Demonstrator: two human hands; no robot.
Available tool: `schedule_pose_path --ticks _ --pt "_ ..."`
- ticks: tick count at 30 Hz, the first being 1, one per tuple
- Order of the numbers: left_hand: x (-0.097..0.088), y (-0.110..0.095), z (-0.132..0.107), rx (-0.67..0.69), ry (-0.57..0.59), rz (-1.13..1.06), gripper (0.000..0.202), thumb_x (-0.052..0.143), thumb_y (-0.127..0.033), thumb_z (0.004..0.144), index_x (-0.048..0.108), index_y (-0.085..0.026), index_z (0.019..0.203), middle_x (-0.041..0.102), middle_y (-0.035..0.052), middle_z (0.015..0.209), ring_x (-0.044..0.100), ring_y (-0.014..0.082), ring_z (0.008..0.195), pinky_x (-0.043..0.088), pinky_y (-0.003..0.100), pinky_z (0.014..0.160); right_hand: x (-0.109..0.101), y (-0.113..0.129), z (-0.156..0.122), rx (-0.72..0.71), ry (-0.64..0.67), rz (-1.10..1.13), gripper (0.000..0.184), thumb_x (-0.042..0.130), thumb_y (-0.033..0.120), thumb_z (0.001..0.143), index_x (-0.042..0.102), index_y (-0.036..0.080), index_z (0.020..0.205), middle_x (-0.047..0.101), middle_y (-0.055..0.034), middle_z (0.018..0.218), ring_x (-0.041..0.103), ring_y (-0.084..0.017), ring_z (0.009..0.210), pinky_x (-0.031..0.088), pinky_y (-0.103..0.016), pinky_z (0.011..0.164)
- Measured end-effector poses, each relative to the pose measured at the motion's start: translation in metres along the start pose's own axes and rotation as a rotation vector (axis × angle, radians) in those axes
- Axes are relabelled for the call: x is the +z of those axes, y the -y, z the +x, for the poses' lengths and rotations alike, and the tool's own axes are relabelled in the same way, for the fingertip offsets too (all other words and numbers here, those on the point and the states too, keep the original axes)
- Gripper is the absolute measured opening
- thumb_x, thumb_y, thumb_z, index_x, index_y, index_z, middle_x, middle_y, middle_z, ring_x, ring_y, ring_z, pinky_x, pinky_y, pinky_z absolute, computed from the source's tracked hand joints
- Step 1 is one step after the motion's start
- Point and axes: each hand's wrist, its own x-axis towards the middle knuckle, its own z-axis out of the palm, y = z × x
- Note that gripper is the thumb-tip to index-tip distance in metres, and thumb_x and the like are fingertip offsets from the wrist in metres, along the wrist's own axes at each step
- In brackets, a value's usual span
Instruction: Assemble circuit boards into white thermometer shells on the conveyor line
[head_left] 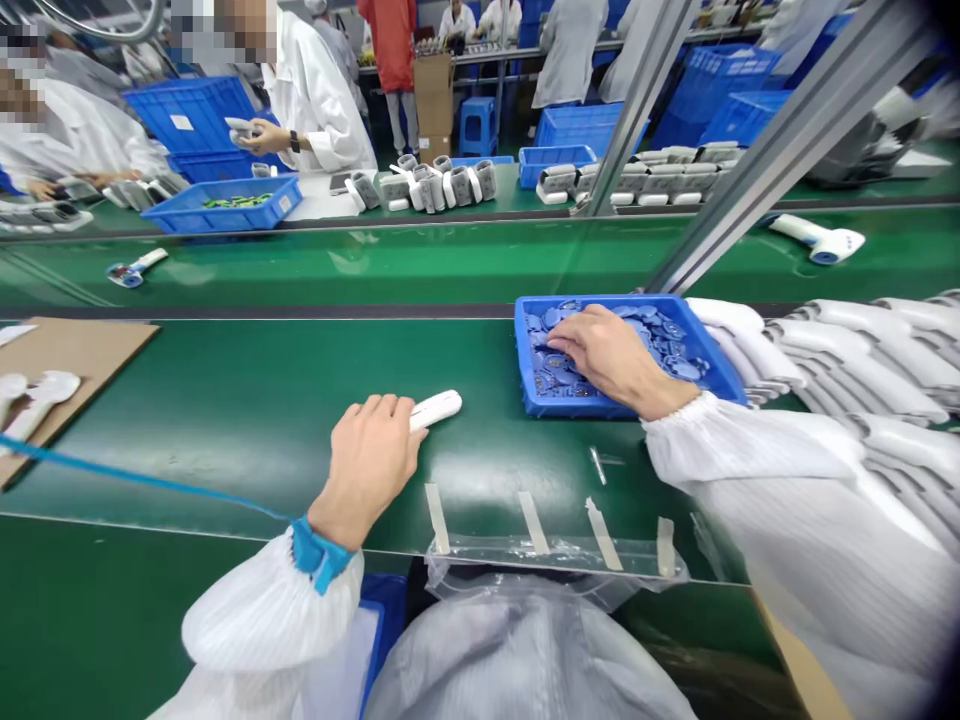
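Observation:
My left hand (373, 457) rests on the green work surface, fingers curled round one end of a white plastic housing (436, 408) that lies flat. A blue wrist strap (319, 556) with a cord sits on that wrist. My right hand (606, 355) reaches into a shallow blue tray (720, 368) filled with several small blue-grey round parts (667, 340). Its fingertips are pressed down among the parts at the tray's left side; what they pinch is hidden.
Rows of white housings (847, 360) lie stacked to the right. A cardboard sheet (75, 350) with white pieces lies at left. Beyond runs a green conveyor (450, 265) with white devices (817, 240). Co-workers in white coats (319, 90) stand behind blue crates (195, 115).

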Motion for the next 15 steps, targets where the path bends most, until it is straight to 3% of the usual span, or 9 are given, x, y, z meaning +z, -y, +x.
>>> schedule_pose_path --ticks 4,6,10,12,15 --pt "-0.002 0.012 0.002 -0.273 -0.097 -0.426 0.030 0.063 -0.042 0.094 0.059 -0.019 0.114 0.072 0.0082 0.106 0.068 0.0273 0.091 0.047 0.036 0.076 -0.019 0.011 -0.019 0.130 -0.123 0.053 0.021 0.053 0.022 0.099 0.073 0.015 0.104 0.076 -0.0102 0.096 0.070 -0.023 0.085 0.051 -0.039 0.084" --pt "-0.004 0.013 0.001 -0.317 -0.128 -0.649 0.035 0.064 -0.046 0.092 0.057 -0.019 0.113 0.071 0.0054 0.103 0.066 0.0231 0.088 0.047 0.033 0.074 -0.027 0.025 -0.034 0.244 -0.150 0.250 0.023 0.055 0.027 0.099 0.071 0.017 0.112 0.076 -0.0077 0.094 0.072 -0.021 0.079 0.054 -0.036 0.076" --pt "-0.011 -0.014 0.001 -0.142 0.042 -0.894 0.030 0.059 -0.047 0.096 0.059 -0.018 0.103 0.068 0.0018 0.091 0.062 0.0180 0.080 0.045 0.029 0.072 -0.031 0.066 -0.067 0.440 -0.048 0.767 0.027 0.067 0.041 0.093 0.076 0.023 0.111 0.077 -0.0055 0.100 0.073 -0.019 0.078 0.060 -0.034 0.074" --pt "-0.014 -0.035 0.002 -0.015 0.130 -0.879 0.024 0.061 -0.042 0.096 0.059 -0.020 0.104 0.068 0.0009 0.091 0.060 0.0176 0.079 0.044 0.030 0.072 -0.028 0.087 -0.080 0.451 -0.019 0.893 0.028 0.070 0.045 0.090 0.078 0.025 0.108 0.076 -0.0047 0.100 0.072 -0.017 0.077 0.061 -0.033 0.075" --pt "-0.018 -0.058 0.002 0.132 0.147 -0.770 0.015 0.060 -0.034 0.097 0.059 -0.022 0.107 0.069 0.0004 0.097 0.059 0.0193 0.084 0.042 0.033 0.077 -0.023 0.108 -0.093 0.389 -0.052 1.004 0.024 0.070 0.044 0.091 0.080 0.026 0.103 0.073 -0.0049 0.101 0.068 -0.015 0.076 0.061 -0.031 0.072"
